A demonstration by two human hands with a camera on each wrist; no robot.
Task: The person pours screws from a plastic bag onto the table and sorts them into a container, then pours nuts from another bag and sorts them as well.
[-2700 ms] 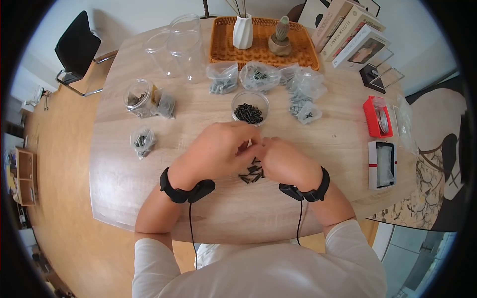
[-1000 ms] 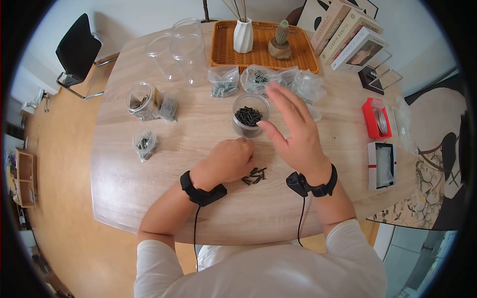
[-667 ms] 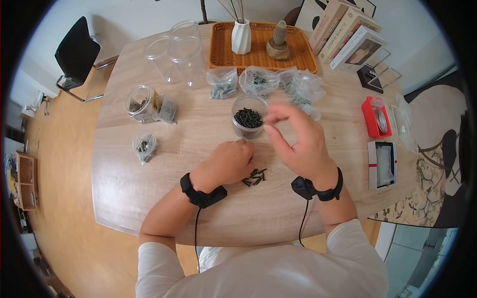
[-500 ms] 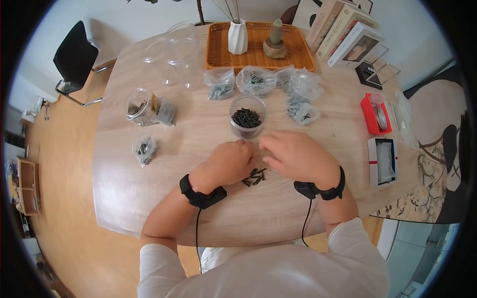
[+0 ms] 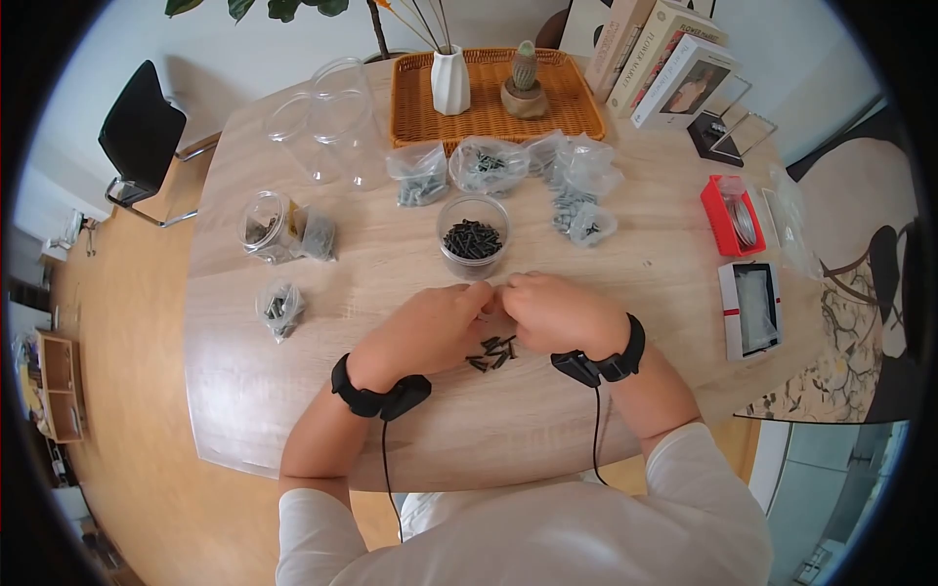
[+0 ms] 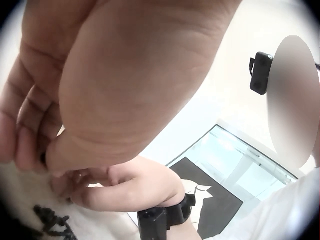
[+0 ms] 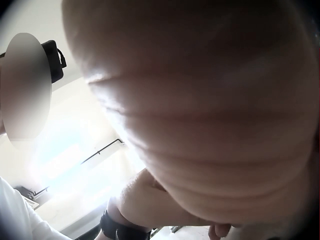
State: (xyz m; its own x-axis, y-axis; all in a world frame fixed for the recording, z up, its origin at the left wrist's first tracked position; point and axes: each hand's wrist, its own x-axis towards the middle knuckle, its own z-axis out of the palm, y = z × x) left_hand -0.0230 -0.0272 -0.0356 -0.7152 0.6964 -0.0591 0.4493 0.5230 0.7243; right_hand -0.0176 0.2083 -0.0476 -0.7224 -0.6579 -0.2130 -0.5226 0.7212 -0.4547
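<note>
My left hand (image 5: 420,332) and right hand (image 5: 569,314) meet fingertip to fingertip over the table in the head view. In the left wrist view, the left thumb and curled fingers pinch a small black piece, seemingly a screw (image 6: 43,158); most of it is hidden. The right fingers are bent together just beside it, and I cannot tell whether they grip anything. Several loose black screws (image 5: 500,355) lie on the table below the hands. Just beyond stands a clear round tub (image 5: 471,270) with many black screws (image 5: 473,238) in it. The right wrist view shows mostly palm.
Clear bags of hardware (image 5: 420,176) line up behind the tub, before a wicker tray (image 5: 498,63). At left are a clear jar (image 5: 269,230), another small bag (image 5: 281,308) and tall clear containers (image 5: 342,127). A red basket (image 5: 723,220) and an open box (image 5: 750,311) stand right.
My right hand, stretched open beside the tub a second ago, has come back down to the left hand's fingertips with its fingers bent. The left hand has shifted slightly and turned.
</note>
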